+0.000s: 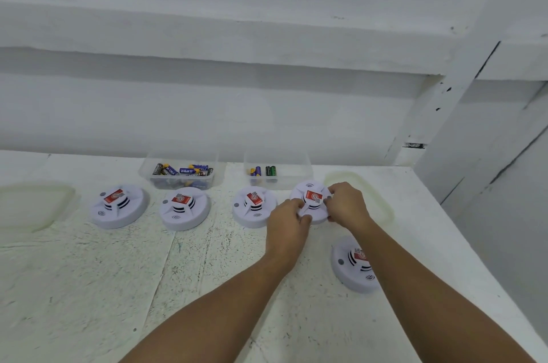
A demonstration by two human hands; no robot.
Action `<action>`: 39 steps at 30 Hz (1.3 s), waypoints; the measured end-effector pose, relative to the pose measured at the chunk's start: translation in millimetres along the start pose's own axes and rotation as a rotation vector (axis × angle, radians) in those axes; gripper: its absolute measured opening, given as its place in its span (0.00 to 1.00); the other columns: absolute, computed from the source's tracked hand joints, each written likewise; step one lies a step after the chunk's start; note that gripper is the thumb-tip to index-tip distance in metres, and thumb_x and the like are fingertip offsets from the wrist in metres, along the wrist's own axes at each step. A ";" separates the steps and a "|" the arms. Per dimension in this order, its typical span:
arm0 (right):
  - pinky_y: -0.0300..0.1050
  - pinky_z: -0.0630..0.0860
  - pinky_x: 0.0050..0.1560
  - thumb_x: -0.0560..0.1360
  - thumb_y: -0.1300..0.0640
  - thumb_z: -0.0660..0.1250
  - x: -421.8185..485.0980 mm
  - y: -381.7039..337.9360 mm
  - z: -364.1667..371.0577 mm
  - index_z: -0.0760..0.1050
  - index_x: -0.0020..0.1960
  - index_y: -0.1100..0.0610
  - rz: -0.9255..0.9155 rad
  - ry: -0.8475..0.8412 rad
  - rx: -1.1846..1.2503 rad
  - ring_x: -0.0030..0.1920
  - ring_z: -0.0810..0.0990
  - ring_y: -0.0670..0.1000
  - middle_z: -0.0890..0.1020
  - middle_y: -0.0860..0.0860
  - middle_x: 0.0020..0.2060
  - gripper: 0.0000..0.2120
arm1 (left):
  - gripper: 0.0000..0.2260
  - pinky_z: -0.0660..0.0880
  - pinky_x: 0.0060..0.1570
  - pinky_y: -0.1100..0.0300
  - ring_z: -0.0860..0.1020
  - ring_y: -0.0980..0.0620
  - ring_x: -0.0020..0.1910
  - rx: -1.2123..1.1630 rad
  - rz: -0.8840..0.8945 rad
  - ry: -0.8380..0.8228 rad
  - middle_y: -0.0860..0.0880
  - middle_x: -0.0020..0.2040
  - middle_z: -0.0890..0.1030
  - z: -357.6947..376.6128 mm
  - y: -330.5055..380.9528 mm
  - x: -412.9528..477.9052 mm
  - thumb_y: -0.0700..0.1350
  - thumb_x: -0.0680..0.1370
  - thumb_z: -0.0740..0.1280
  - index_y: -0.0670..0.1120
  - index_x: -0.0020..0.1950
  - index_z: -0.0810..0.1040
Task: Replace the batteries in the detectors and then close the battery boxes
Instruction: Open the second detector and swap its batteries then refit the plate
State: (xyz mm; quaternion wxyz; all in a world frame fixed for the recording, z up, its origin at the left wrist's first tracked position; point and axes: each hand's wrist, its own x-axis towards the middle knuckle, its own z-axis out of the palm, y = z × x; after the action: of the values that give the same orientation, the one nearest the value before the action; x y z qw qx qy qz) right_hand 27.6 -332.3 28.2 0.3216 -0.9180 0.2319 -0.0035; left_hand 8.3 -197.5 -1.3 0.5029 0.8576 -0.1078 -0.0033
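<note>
Blue battery (186, 170), left clear tub (146, 176): white print, "CELL" legible, rest blurred. Other batteries (264, 171), right tub (299, 180): print unreadable. Detectors (118, 210): red label (113, 196) on cap, white round emblem, grey code patch, wording illegible. Fourth detector (315, 210): sound-wave sign (310, 185) on housing.

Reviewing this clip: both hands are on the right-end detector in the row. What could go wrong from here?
While the right hand grips the held detector, its forearm crosses over the near detector; drawing back could knock it toward the edge of the table. Both the left tub and right tub hold loose batteries; old and new ones could get mixed.
</note>
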 end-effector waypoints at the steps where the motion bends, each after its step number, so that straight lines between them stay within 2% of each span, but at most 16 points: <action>1: 0.50 0.80 0.41 0.74 0.66 0.62 1.1 -0.6 0.8 0.78 0.47 0.68 0.003 0.000 -0.012 0.40 0.83 0.61 0.83 0.62 0.40 0.08 | 0.11 0.67 0.43 0.65 0.75 0.53 0.44 0.006 0.006 -0.001 0.48 0.50 0.80 0.5 -1.0 -0.1 0.42 0.77 0.66 0.45 0.59 0.78; 3: 0.43 0.73 0.31 0.74 0.66 0.62 2.4 -1.3 1.8 0.75 0.39 0.64 0.016 0.001 -0.070 0.34 0.78 0.58 0.78 0.58 0.32 0.06 | 0.12 0.66 0.43 0.65 0.74 0.54 0.44 0.037 0.023 0.001 0.48 0.50 0.80 1.8 -2.6 -0.6 0.43 0.78 0.65 0.44 0.61 0.78; 4: 0.40 0.68 0.28 0.74 0.66 0.61 3.0 -0.8 2.8 0.71 0.34 0.62 0.024 0.002 -0.097 0.32 0.74 0.56 0.74 0.56 0.28 0.09 | 0.12 0.66 0.44 0.65 0.74 0.54 0.45 0.051 0.028 0.001 0.47 0.50 0.80 2.6 -3.8 -0.8 0.43 0.78 0.64 0.44 0.61 0.77; 6: 0.39 0.62 0.26 0.73 0.67 0.61 6.1 1.2 4.1 0.66 0.30 0.61 0.029 0.001 -0.110 0.29 0.70 0.55 0.69 0.53 0.25 0.14 | 0.13 0.67 0.43 0.66 0.74 0.53 0.45 0.057 0.032 0.005 0.47 0.50 0.80 3.7 -5.7 -0.5 0.43 0.79 0.64 0.43 0.62 0.78; 9: 0.39 0.62 0.25 0.73 0.67 0.61 10.4 4.0 3.5 0.69 0.34 0.63 0.010 -0.002 -0.099 0.29 0.70 0.55 0.70 0.55 0.25 0.10 | 0.12 0.65 0.39 0.69 0.74 0.53 0.44 0.047 0.040 0.011 0.49 0.48 0.79 3.1 -6.7 -1.0 0.44 0.79 0.64 0.43 0.60 0.78; 12: 0.38 0.60 0.24 0.73 0.67 0.61 12.0 4.4 4.6 0.71 0.36 0.63 0.003 -0.008 -0.098 0.26 0.67 0.51 0.72 0.56 0.28 0.07 | 0.12 0.66 0.42 0.65 0.74 0.53 0.44 0.035 0.046 0.010 0.48 0.48 0.79 1.3 -7.0 -0.9 0.44 0.79 0.64 0.43 0.61 0.78; 17: 0.38 0.58 0.23 0.72 0.68 0.62 13.7 4.0 5.2 0.70 0.37 0.63 0.016 -0.023 -0.160 0.25 0.65 0.47 0.69 0.52 0.25 0.06 | 0.12 0.71 0.46 0.60 0.76 0.51 0.45 0.037 0.048 0.009 0.46 0.49 0.80 0.9 -8.2 -1.0 0.43 0.78 0.65 0.41 0.60 0.78; 21: 0.38 0.57 0.23 0.72 0.68 0.62 15.5 5.9 5.9 0.68 0.35 0.62 0.018 -0.025 -0.188 0.25 0.64 0.47 0.68 0.52 0.25 0.08 | 0.12 0.70 0.46 0.61 0.75 0.51 0.46 0.053 0.057 0.014 0.46 0.50 0.80 2.2 -8.8 -0.7 0.44 0.79 0.64 0.41 0.60 0.78; 26: 0.38 0.56 0.23 0.70 0.70 0.62 13.7 7.0 6.6 0.61 0.28 0.59 0.017 -0.005 -0.163 0.25 0.63 0.47 0.67 0.52 0.24 0.17 | 0.14 0.70 0.48 0.62 0.76 0.51 0.47 0.063 0.055 0.028 0.45 0.51 0.81 2.6 -9.2 -1.1 0.44 0.79 0.65 0.42 0.63 0.77; 31: 0.39 0.58 0.24 0.69 0.70 0.62 11.0 6.1 7.4 0.62 0.28 0.58 0.042 -0.005 -0.141 0.25 0.64 0.48 0.68 0.52 0.25 0.16 | 0.15 0.72 0.51 0.60 0.77 0.50 0.49 0.076 0.046 0.012 0.46 0.52 0.81 1.1 -6.7 -2.2 0.45 0.78 0.65 0.42 0.64 0.76; 35: 0.38 0.55 0.23 0.71 0.70 0.63 4.5 0.9 4.4 0.60 0.29 0.58 0.030 -0.003 -0.197 0.25 0.62 0.46 0.65 0.51 0.25 0.17 | 0.16 0.71 0.54 0.61 0.77 0.50 0.52 0.069 0.027 0.012 0.46 0.56 0.81 1.7 -7.4 -3.8 0.44 0.78 0.64 0.43 0.65 0.76; 39: 0.38 0.54 0.23 0.70 0.70 0.62 0.1 -5.7 -1.5 0.57 0.28 0.57 0.010 0.007 -0.259 0.26 0.59 0.46 0.62 0.51 0.25 0.19 | 0.18 0.69 0.53 0.64 0.77 0.50 0.54 0.037 0.024 -0.006 0.48 0.58 0.79 -2.3 -3.2 -7.6 0.43 0.78 0.64 0.44 0.68 0.73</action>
State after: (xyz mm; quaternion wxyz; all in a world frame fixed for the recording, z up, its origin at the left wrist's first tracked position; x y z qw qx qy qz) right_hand 29.9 -329.3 32.7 0.1994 -0.9507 0.2364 0.0248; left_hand 1.8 -192.6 -3.7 0.4867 0.8653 -0.1198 0.0021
